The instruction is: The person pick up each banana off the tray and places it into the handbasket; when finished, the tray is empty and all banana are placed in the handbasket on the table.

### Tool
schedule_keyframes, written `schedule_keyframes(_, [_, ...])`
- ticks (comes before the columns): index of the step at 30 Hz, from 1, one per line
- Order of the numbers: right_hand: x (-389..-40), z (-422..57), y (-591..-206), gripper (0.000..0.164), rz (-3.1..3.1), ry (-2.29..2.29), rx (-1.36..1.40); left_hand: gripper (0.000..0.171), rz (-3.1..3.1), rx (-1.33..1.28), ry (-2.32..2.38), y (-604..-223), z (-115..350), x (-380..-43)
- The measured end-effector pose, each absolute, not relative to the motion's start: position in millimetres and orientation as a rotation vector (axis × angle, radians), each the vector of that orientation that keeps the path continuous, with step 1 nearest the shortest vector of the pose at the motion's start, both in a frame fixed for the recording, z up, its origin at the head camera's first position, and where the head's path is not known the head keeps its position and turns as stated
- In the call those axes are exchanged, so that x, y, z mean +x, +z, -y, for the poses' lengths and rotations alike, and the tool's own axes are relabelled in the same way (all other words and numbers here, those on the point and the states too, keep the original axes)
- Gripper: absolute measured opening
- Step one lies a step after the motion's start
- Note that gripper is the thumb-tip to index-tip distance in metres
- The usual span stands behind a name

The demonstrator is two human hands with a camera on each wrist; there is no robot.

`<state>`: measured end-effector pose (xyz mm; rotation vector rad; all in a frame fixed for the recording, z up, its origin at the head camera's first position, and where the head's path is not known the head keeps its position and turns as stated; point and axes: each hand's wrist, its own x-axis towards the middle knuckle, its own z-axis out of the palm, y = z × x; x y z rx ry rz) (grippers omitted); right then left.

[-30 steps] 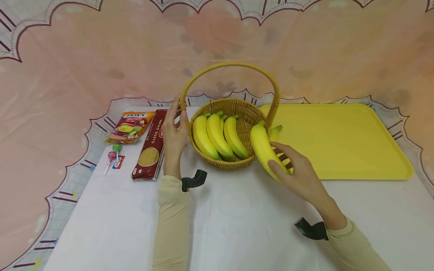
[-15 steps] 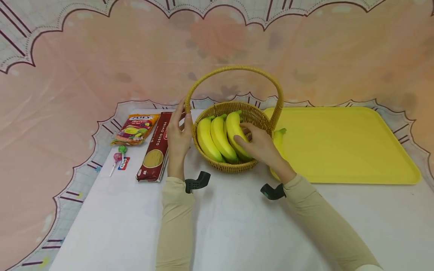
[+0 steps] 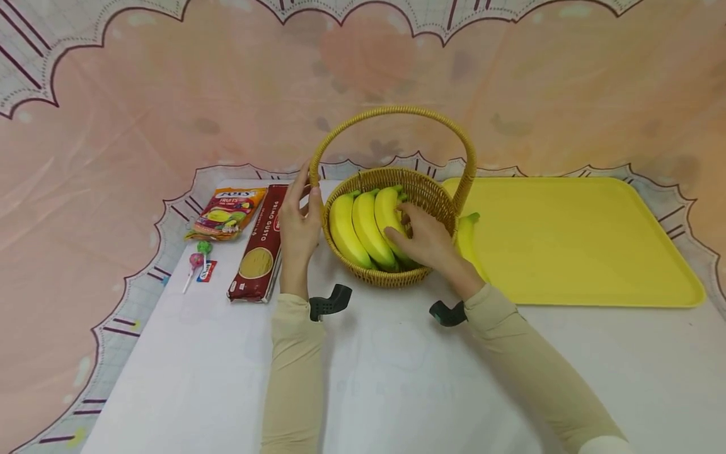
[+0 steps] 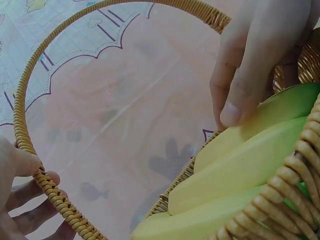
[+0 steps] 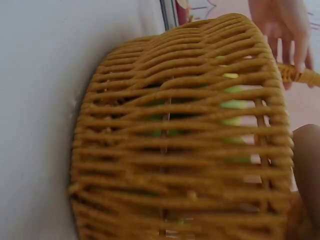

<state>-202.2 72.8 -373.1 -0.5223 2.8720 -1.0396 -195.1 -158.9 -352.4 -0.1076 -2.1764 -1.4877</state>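
Note:
The wicker basket [image 3: 397, 279] stands mid-table with several yellow bananas side by side in it, such as the leftmost banana [image 3: 347, 233]. My left hand [image 3: 297, 230] holds the left side of its arched handle [image 3: 391, 110], thumb and fingers around the cane in the left wrist view. Inside the basket, my right hand [image 3: 428, 239] grips the rightmost visible banana [image 3: 387, 208] between thumb and fingers, lying against the others. Woven basket wall [image 5: 185, 125] fills the right wrist view and hides most of the bananas there.
Right of the basket lies a yellow tray [image 3: 578, 239], with another banana [image 3: 467, 243] at its left edge. To the left are a dark red spaghetti pack [image 3: 258, 252], an orange sweets bag [image 3: 227, 214], two lollipops [image 3: 198, 255] and a small red-blue wrapper [image 3: 207, 271].
My right hand has carried a banana from beside the tray leftward into the basket, then shifted slightly left with it. The left hand stays on the handle.

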Motion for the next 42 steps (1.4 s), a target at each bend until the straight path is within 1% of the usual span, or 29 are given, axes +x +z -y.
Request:
schedule_keyframes(3, [-195, -86, -373, 0.055, -2.906, -1.124, -0.560, 0.045, 2.185, -0.105, -1.492, -353, 158, -196])
schedule_keyframes(9, [-175, -121, -374, 0.034, -2.985, -1.364, -0.564, 0.046, 2.176, -0.100, -1.499, -352, 157, -195])
schedule_keyframes(14, [-167, -148, -382, 0.028, -3.030, -1.430, -0.477, 0.045, 2.165, -0.101, -1.477, -350, 158, -196])
schedule_keyframes(17, [-164, -163, -391, 0.032, -3.000, -1.353, -0.378, 0.045, 2.168, -0.092, -1.476, -349, 158, -196])
schedule_keyframes(19, [-163, -171, -398, 0.039, -2.954, -1.255, -0.325, 0.046, 2.170, -0.084, -1.480, -349, 158, -195])
schedule_keyframes(24, [-161, -184, -409, 0.073, -2.817, -1.004, -0.232, 0.045, 2.162, -0.081, -1.493, -349, 158, -197])
schedule_keyframes(26, [-160, -189, -410, 0.079, -2.780, -0.966, -0.200, 0.046, 2.169, -0.079, -1.499, -350, 158, -197])
schedule_keyframes(33, [-147, -207, -401, 0.069, -2.727, -1.072, -0.190, 0.046, 2.188, -0.064, -1.496, -351, 157, -194])
schedule_keyframes(42, [-104, -210, -372, 0.057, -2.790, -1.205, -0.355, 0.045, 2.179, -0.084, -1.499, -350, 157, -196])
